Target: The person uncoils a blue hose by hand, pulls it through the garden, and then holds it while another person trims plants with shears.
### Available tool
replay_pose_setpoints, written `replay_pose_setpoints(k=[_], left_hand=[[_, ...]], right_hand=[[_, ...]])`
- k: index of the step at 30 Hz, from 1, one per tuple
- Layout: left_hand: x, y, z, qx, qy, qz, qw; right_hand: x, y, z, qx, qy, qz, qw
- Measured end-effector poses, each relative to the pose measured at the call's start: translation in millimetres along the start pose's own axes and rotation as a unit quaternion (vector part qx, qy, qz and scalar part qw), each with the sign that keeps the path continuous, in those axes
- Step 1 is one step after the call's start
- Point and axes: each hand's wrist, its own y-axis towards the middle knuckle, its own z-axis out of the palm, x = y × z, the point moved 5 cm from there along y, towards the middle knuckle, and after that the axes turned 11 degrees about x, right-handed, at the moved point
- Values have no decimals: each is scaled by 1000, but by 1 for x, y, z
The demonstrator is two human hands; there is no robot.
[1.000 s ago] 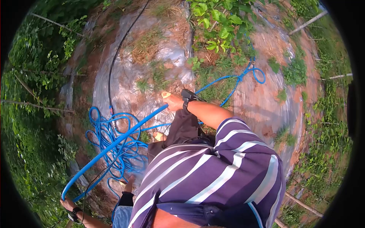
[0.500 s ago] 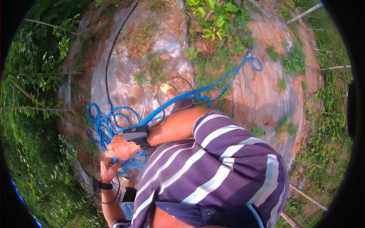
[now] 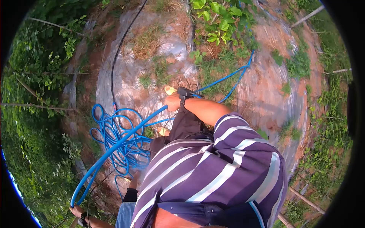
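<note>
Head: plastic sheeting [image 3: 178, 48] under hose [image 3: 128, 136], foliage [image 3: 36, 152] alongside

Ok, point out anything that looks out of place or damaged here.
The blue hose pile near the feet is a messy tangle, its loops crossing every way, so it might snag. The plastic sheet looks crumpled and dirty.

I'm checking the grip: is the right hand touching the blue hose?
Touching: the head view shows the blue hose running straight into the closed right hand.
</note>
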Motion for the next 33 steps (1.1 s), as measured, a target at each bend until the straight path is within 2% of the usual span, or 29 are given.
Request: replay_pose_setpoints(k=[1, 2, 3, 5, 6, 7, 10, 11, 13, 14, 15, 17, 18, 19, 20, 21, 22, 23, 25, 26, 27, 29, 30, 31, 32, 33], left_hand=[[17, 8, 27, 94, 39, 19, 995], [-9, -16, 46, 130, 114, 63, 983], [-46, -47, 64, 99, 65, 82, 990], [-190, -152, 50, 108, 50, 173, 978], [-238, -181, 57, 137, 4, 288, 948], [-284, -214, 61, 120, -27, 385, 914], [-398, -314, 32, 195, -80, 513, 832], [-414, -331, 28, 217, -86, 541, 808], [-420, -341, 51, 349, -195, 533, 746], [-413, -347, 59, 521, -305, 403, 688], [-402, -342, 64, 520, -306, 402, 688], [-370, -321, 75, 423, -214, 471, 744], [-362, -309, 64, 357, -198, 481, 776], [-353, -298, 46, 290, -180, 486, 804], [-342, -290, 32, 259, -188, 470, 822], [-329, -280, 23, 225, -197, 453, 840], [-306, -263, 23, 191, -176, 425, 867], [-276, -244, 24, 158, -153, 397, 891], [-216, -213, 39, 146, -146, 317, 926], [-192, -205, 50, 128, -131, 302, 935], [-190, -207, 57, 125, -130, 299, 937], [-191, -220, 71, 133, -70, 360, 921], [-202, -229, 78, 151, -58, 377, 912], [-211, -236, 85, 147, -87, 388, 906], [-214, -237, 95, 157, -117, 364, 911], [-215, -238, 100, 166, -148, 339, 914]], right_hand=[[25, -8, -17, -24, 31, -13, 999], [48, -1, -27, -74, 74, -36, 994], [89, -7, -48, -87, 68, -47, 993], [161, -4, -62, -145, 59, -121, 980], [195, 3, -61, -159, 45, -160, 973], [225, 7, -58, -172, 30, -198, 964], [308, -8, -36, -80, 2, -328, 941], [331, -15, -26, -46, -21, -352, 935], [353, -14, -1, -45, -15, -364, 930], [363, -13, 10, -49, -7, -376, 925], [371, -11, 18, -53, 1, -387, 920], [376, -9, 23, -63, 17, -408, 911], [363, -12, 8, -33, 73, -423, 902], [350, -1, 11, 30, 67, -422, 904], [327, -11, 2, 107, 72, -388, 913], [293, 7, 17, 112, 49, -369, 921], [254, 14, 20, 193, 35, -289, 937], [202, 20, 27, 220, 45, -197, 954], [89, 25, 51, 247, -12, -94, 964], [59, -12, 29, 286, -5, 25, 958], [18, -13, 37, 171, -130, 51, 975], [-23, -13, 45, -6, -60, 36, 998], [-15, -16, 38, -3, -62, 33, 998], [-10, -21, 30, 2, -117, 83, 990], [-3, -26, 22, 6, -172, 131, 976], [4, -26, 20, 10, -175, 126, 976]])
